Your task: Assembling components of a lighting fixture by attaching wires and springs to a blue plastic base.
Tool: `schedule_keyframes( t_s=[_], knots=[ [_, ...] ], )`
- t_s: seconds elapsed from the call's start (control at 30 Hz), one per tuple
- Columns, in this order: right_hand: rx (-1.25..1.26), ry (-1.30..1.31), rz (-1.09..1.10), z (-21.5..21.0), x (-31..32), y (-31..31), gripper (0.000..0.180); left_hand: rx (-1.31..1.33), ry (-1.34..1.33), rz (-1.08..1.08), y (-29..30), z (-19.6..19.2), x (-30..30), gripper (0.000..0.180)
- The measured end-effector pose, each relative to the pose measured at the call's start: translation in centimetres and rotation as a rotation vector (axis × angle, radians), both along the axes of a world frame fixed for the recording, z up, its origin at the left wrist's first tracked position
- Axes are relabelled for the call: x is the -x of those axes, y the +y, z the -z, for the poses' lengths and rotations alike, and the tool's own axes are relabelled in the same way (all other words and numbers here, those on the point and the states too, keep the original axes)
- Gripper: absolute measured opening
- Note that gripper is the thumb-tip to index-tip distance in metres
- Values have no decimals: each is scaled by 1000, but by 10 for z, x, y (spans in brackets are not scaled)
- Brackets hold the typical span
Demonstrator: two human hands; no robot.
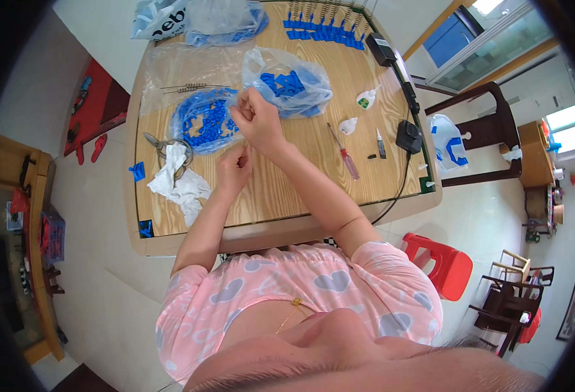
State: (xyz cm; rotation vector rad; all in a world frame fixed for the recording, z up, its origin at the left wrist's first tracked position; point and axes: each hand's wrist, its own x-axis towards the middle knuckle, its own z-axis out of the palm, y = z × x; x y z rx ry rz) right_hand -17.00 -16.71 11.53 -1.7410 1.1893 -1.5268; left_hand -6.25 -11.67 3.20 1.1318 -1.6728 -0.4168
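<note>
My right hand [256, 121] hovers over the wooden table [300, 196], fingertips pinched at the edge of a heap of small blue plastic parts [204, 124] lying on clear plastic. My left hand [235, 167] is just below it, near the table's middle, with its fingers curled together. Whatever either hand pinches is too small to make out. A clear bag of more blue parts [290, 85] lies right behind my right hand.
Crumpled white tissue [177, 183] and scissors [160, 145] lie at the left. A red-handled screwdriver [347, 160], two small glue bottles [358, 111], a black adapter [409, 136] with cable sit at the right. A row of blue pieces [323, 31] lines the far edge. A red stool [445, 264] stands beside me.
</note>
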Motion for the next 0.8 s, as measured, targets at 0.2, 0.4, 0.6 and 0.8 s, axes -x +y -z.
schedule_keyframes(
  t_s=[0.2,0.4,0.6,0.8],
  knots=[
    [93,218,42,-67,109,36,29,-24,18,-34,2,-3,0,32],
    [-199,323,264,-35,249,50,37,-28,-14,-36,3,-2,2,34],
    [-216,635,172,25,241,39,45,-42,-14,-42,0,0,0,37],
    [-368,784,224,42,243,15,35,-40,-21,-58,-3,1,2,38]
  ],
)
